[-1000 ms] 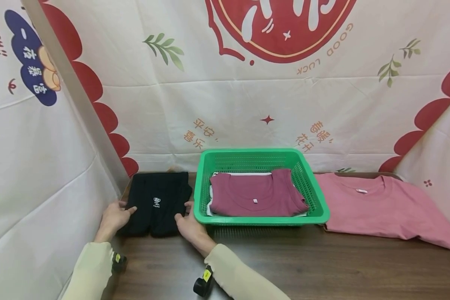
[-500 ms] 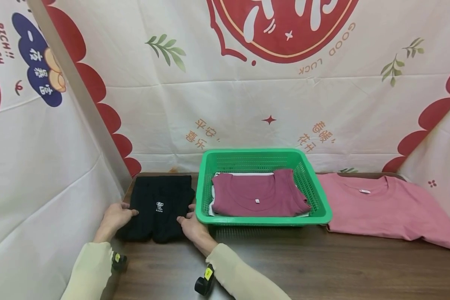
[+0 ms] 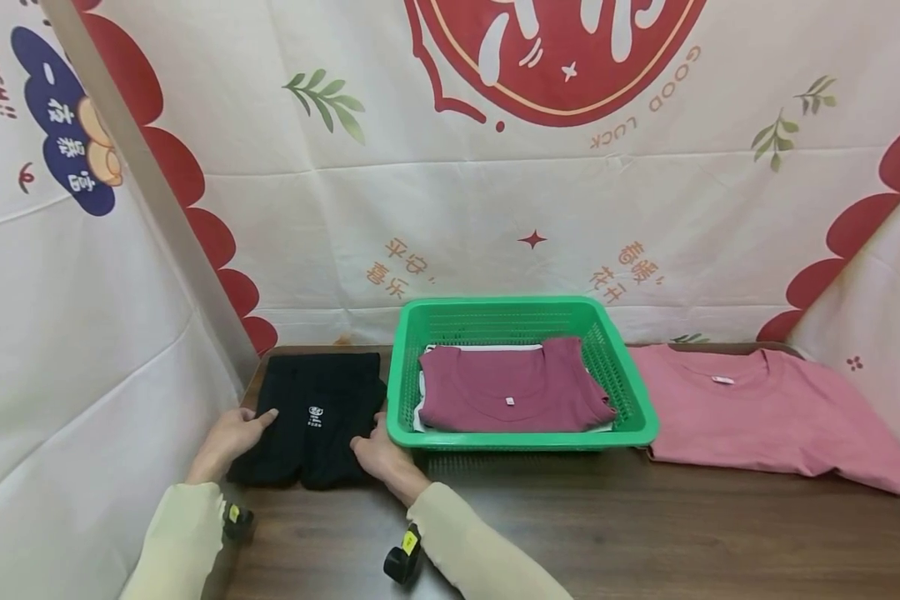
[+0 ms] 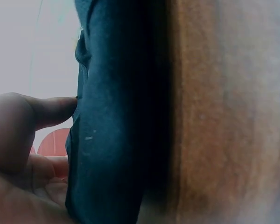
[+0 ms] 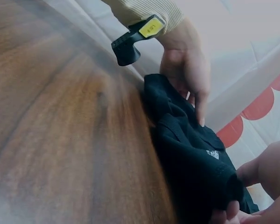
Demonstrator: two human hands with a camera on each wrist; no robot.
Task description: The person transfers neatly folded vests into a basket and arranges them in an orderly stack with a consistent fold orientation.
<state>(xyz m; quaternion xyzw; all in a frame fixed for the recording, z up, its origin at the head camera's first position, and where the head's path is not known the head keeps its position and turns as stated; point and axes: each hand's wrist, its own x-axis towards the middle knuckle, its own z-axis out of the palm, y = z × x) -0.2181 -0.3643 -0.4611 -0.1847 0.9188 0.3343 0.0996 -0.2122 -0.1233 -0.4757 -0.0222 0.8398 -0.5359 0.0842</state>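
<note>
A black folded garment [image 3: 326,442] with a small white print lies at the table's left end, its near edge split into two rounded parts. At its left side my left hand [image 3: 228,440] pinches the edge, thumb on top. My right hand [image 3: 387,457] grips the opposite side, between the garment and the green basket. Seen from the right wrist, the right thumb and fingers [image 5: 268,170] close around the black cloth, and the left hand [image 5: 189,65] holds the far end. In the left wrist view the left thumb [image 4: 56,111] presses against the cloth.
Right of the garment stands a green basket [image 3: 523,442] holding a folded maroon shirt [image 3: 487,396] over white cloth. A pink T-shirt [image 3: 765,417] lies at the right. Printed white cloth walls [image 3: 495,200] enclose the wooden table [image 3: 570,525] at the back and sides.
The black garment has slid slightly toward me, its near edge now lower in the head view. Both hands stay at its sides, and the basket and pink T-shirt have not moved.
</note>
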